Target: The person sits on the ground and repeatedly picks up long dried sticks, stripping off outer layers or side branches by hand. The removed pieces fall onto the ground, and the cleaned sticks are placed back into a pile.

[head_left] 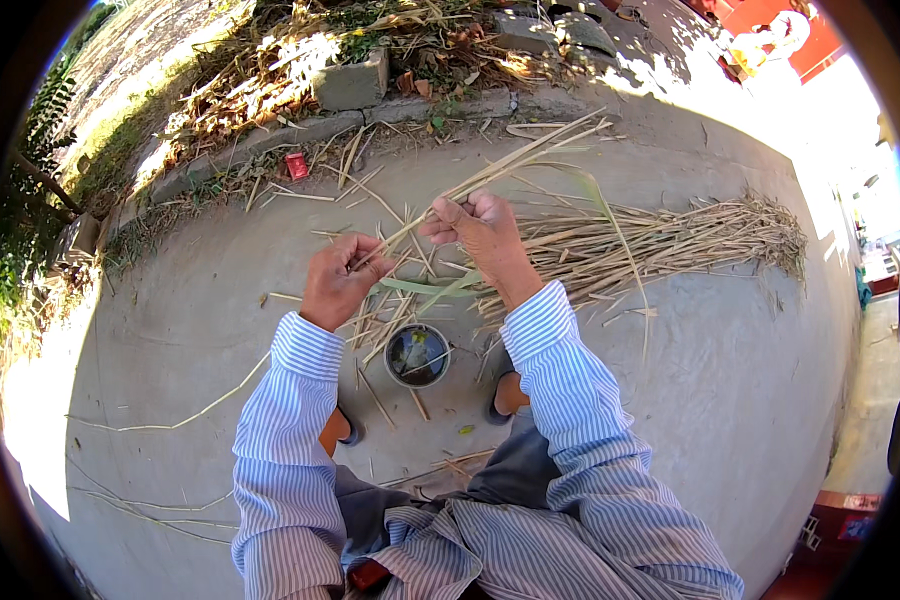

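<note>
A thin bundle of dry straw stalks (515, 160) runs slantwise between my two hands, its long ends reaching up to the right. My left hand (342, 280) pinches the lower end of the bundle. Higher along it, my right hand (478, 232) is closed around the stalks. Below my hands hangs or lies a green leaf blade (432, 288); I cannot tell whether it belongs to the bundle. A large heap of straw stalks (660, 240) lies on the ground to the right, partly behind my right hand.
Between my feet stands a round bucket (417, 355) of dark water. Loose stalk pieces (375, 325) are scattered around it, and long thin stems (185, 420) lie at left. Beyond are a concrete block (352, 82), a low curb (270, 142) and a red crumpled packet (297, 166).
</note>
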`<state>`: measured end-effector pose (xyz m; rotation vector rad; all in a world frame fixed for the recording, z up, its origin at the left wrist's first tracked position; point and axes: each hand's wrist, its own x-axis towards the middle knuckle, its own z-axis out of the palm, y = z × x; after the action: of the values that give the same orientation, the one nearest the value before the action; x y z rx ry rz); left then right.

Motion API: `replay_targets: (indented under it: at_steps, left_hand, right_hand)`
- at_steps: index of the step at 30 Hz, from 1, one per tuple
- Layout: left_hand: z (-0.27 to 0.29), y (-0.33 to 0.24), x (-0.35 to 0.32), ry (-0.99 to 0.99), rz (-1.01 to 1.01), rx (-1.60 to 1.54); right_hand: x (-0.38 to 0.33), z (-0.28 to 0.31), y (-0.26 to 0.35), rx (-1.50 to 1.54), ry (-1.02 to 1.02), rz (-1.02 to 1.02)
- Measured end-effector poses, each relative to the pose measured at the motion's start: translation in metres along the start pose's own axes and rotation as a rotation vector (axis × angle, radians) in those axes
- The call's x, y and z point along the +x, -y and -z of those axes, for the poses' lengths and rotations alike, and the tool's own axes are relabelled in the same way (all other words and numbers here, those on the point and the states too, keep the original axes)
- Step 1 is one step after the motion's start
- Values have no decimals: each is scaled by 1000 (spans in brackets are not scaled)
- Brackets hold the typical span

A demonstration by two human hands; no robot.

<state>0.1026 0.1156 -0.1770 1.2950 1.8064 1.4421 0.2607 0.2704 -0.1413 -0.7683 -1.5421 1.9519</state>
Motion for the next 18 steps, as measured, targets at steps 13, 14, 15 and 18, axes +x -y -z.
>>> replay_targets:
  at_steps: [13, 14, 15, 18]
  left_hand:
    - [-22, -27, 10, -443, -418, 406]
    - [-20, -33, 11, -486, -378, 360]
    - [-10, -39, 12, -513, -212, 173]
    - [36, -35, 19, -589, 38, -171]
  right_hand:
    - [-4, -11, -13, 131, -35, 44]
    - [-3, -9, -15, 119, -45, 58]
    - [3, -1, -18, 108, -85, 43]
    - [8, 21, -19, 105, -137, 11]
